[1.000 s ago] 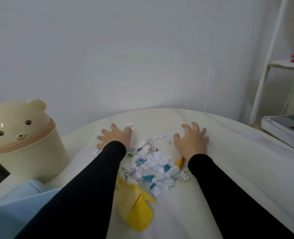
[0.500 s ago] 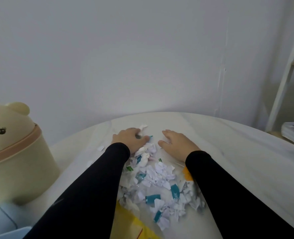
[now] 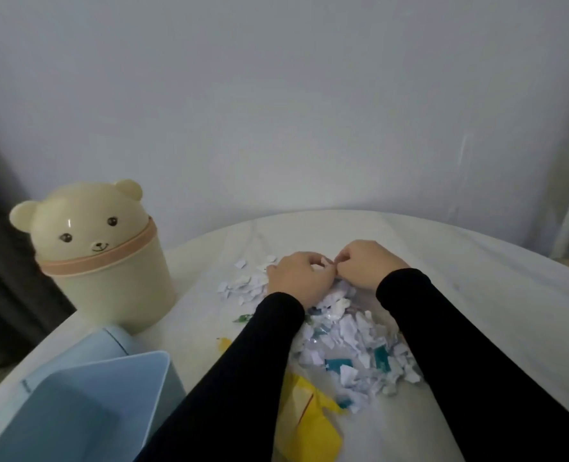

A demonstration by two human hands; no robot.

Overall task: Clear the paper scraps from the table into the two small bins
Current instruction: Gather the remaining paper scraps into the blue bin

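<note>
while both the left hand (image 3: 298, 278) and right hand (image 3: 364, 263) are curling around scraps at the far end of the paper pile (image 3: 349, 331) on the table (image 3: 476, 295), nearly everything is waiting uncleared, well apart from the bear bin (image 3: 106, 261) and nearer the blue bin (image 3: 86, 401).

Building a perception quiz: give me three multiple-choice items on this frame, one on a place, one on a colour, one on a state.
1. Where does the bear bin stand?
A. left of the scraps
B. right of the scraps
C. on the floor

2. What colour is the open bin nearest the camera?
A. red
B. light blue
C. black

3. How are the hands?
A. flat and spread apart
B. off the table
C. together, fingers curled on scraps

Answers: 1 A, it stands on the table left of the paper scraps. 2 B, its walls are pale blue. 3 C, the left hand and right hand meet at the pile's far end.
</note>
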